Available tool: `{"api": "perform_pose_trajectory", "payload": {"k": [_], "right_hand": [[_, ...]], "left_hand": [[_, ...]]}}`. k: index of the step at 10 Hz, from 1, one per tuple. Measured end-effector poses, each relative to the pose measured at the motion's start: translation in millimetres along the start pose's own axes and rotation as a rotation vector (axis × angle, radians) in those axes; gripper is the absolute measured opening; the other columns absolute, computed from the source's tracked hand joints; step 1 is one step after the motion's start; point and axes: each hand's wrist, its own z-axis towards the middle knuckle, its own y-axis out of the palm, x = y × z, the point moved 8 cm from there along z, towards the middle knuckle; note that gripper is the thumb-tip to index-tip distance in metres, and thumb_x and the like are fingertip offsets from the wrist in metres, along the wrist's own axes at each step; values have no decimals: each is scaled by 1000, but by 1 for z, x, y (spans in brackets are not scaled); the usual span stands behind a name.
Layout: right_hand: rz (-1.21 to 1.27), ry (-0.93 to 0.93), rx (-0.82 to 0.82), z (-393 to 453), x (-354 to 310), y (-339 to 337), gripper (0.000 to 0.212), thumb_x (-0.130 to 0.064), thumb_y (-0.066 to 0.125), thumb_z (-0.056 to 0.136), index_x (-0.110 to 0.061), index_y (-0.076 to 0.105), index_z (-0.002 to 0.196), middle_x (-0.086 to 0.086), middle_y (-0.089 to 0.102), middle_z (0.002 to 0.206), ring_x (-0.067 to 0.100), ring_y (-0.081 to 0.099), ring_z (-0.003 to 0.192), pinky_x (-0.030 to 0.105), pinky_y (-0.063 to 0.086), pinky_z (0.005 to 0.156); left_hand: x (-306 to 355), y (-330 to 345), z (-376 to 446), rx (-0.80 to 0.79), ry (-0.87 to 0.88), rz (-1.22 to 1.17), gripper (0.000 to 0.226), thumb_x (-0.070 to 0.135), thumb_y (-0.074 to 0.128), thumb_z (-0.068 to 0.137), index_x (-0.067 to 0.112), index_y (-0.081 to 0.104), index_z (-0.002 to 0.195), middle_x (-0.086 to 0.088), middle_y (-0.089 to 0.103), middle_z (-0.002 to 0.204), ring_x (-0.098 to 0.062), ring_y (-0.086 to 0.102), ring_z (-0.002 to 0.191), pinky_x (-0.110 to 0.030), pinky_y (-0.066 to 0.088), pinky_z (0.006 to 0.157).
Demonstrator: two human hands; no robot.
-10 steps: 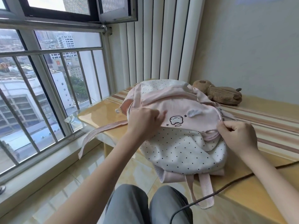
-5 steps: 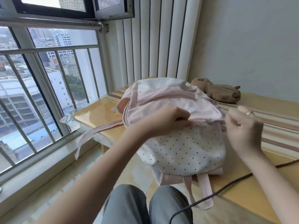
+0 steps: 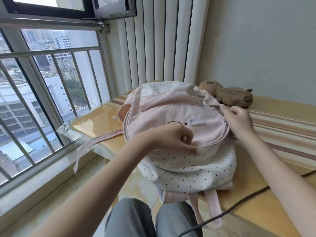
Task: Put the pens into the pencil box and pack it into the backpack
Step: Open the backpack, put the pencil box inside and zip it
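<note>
A pink and white polka-dot backpack [image 3: 188,168] lies on the wooden bench [image 3: 95,124] in front of me. My left hand [image 3: 172,139] pinches the lower edge of its pink front flap. My right hand [image 3: 239,122] grips the fabric by the zipper on the flap's right side, just past a small metal zipper pull [image 3: 226,124]. The zipper line runs around the flap's rim. No pens or pencil box are in sight.
A brown plush toy [image 3: 229,95] lies on the bench behind the backpack, near the wall. A loose pink strap [image 3: 95,142] hangs off the bench's left edge toward the barred window [image 3: 42,93]. A dark cable [image 3: 239,202] crosses the bench at lower right, over my knees.
My right hand has travelled up the flap's right side along the zipper line. My left hand shifted from the flap's middle down to its lower edge. The flap now lies flatter.
</note>
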Motion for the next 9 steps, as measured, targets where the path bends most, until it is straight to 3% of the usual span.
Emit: {"api": "perform_pose_trajectory", "payload": {"k": [1,2,3,4,5,6,7,8,9], "right_hand": [[-1,-145,73,-10,-14,12,42,-12,59,79,-19,24,57,0,26,54,16,25,53,32,20,52],[-34,-254,169,0,-24,0,42,7,45,72,-20,17,56,1,18,55,15,17,55,32,12,53],[-197,-351,155,19,-27,-12,40,12,38,68,-20,17,56,0,14,54,16,15,54,35,8,53],[-478,-453,78,32,-23,4,35,11,42,73,-15,27,55,5,27,54,23,31,56,33,12,48],[-635,-440,30,48,-20,28,25,9,46,78,-8,41,61,16,43,64,31,47,61,35,22,50],[-723,-427,-4,60,-19,50,22,10,47,80,-8,50,69,24,56,76,40,59,75,34,30,57],[-752,-394,3,65,-20,53,28,11,43,82,-13,54,71,22,62,82,39,61,80,33,31,59],[-836,-295,-1,66,-8,46,26,3,44,87,-13,62,77,16,59,88,35,57,92,36,37,69],[-860,-216,41,62,-3,28,17,-22,50,93,-14,64,89,14,54,118,33,44,118,53,24,104]], "left_hand": [[29,12,29,97,-3,281,46,60,63,75,18,47,65,6,47,62,-14,44,57,-29,36,57],[45,34,53,102,45,503,40,34,53,86,15,34,56,2,35,57,-17,33,51,-34,41,77],[29,36,63,25,7,311,36,19,50,86,15,31,55,0,30,53,-24,31,55,-35,39,88],[25,31,60,50,55,122,44,16,51,85,18,21,53,-1,20,54,-24,22,62,-29,33,77],[21,31,48,85,95,52,47,11,52,81,21,17,52,-1,15,55,-22,17,64,-29,33,80],[8,35,47,53,64,-21,49,11,56,81,20,18,51,-3,19,57,-20,21,63,-36,35,72],[-6,38,47,-11,-14,-221,41,26,56,80,20,26,52,-10,28,65,-22,29,64,-34,30,62],[-18,44,48,20,-72,-373,34,39,54,75,17,40,53,-13,32,68,-25,32,66,-37,32,64],[-18,40,40,101,-81,-259,38,45,51,79,17,40,56,-6,36,65,-16,37,65,-42,42,78]]}}
